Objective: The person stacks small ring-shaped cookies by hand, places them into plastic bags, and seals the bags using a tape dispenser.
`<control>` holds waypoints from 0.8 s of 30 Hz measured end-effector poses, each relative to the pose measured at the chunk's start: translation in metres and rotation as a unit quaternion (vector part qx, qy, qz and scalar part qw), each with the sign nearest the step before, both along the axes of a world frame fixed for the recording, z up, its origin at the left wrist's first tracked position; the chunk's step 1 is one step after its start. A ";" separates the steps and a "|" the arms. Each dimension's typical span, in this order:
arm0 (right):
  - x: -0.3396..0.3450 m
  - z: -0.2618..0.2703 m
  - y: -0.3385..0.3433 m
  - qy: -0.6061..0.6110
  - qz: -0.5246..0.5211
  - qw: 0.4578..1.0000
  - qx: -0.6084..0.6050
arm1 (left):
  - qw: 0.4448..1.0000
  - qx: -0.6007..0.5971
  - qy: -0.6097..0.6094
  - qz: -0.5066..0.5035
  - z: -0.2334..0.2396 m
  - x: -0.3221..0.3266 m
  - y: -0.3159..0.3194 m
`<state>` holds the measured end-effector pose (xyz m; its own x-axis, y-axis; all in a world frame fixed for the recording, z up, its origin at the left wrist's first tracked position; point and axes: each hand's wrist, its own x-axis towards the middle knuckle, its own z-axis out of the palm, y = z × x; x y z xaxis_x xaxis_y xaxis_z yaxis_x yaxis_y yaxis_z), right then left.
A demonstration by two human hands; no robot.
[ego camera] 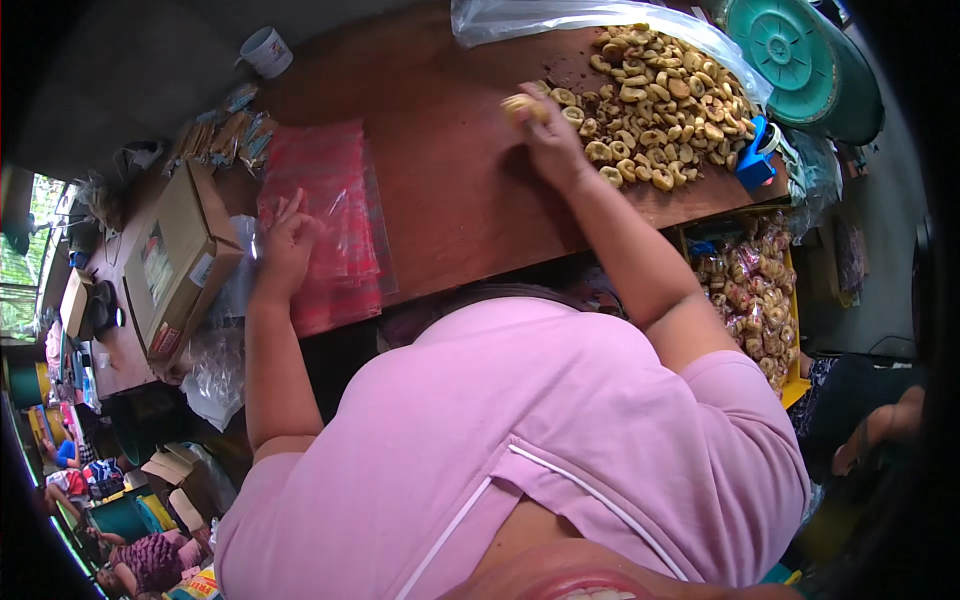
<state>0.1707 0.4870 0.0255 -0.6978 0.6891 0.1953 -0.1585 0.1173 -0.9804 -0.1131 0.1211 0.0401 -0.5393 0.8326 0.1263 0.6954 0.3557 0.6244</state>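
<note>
My right hand [553, 142] is closed on several ring-shaped baked pieces [523, 109], held just left of a large heap of the same tan rings [660, 97] on the reddish-brown table [450, 172]. At the left, my left hand [289, 236] rests over a stack of clear plastic bags with a red print [330, 172]; whether its fingers pinch a bag is not plain. A blue tape dispenser [754, 161] stands at the heap's right edge.
A cardboard box [180, 255], bundled packets [225, 135] and a white mug [266, 52] lie left. Clear plastic sheeting [592, 13] borders the heap. Right are a green drum [795, 60] and a yellow crate [796, 322] of filled bags. Other people sit at lower left and right.
</note>
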 end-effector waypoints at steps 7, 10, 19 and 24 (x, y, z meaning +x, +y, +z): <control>0.063 -0.001 -0.031 0.033 0.012 0.995 0.093 | 0.999 -0.033 -0.024 -0.018 0.024 0.006 -0.004; 0.068 0.001 -0.028 0.028 -0.015 0.996 0.080 | 0.997 -0.040 0.055 -0.034 0.032 0.017 0.001; 0.063 -0.006 -0.019 0.050 0.006 0.998 0.033 | 0.997 0.030 -0.063 -0.041 0.011 -0.021 -0.010; 0.063 -0.008 -0.016 0.075 0.012 0.995 -0.061 | 0.896 0.279 -0.344 0.026 0.044 0.013 0.053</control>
<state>0.2340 0.4707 0.0179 -0.6833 0.6981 0.2141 -0.3055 -0.0071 -0.9521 -0.1004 0.1745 0.0846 -0.6863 0.7141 0.1379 0.0690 -0.1247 0.9898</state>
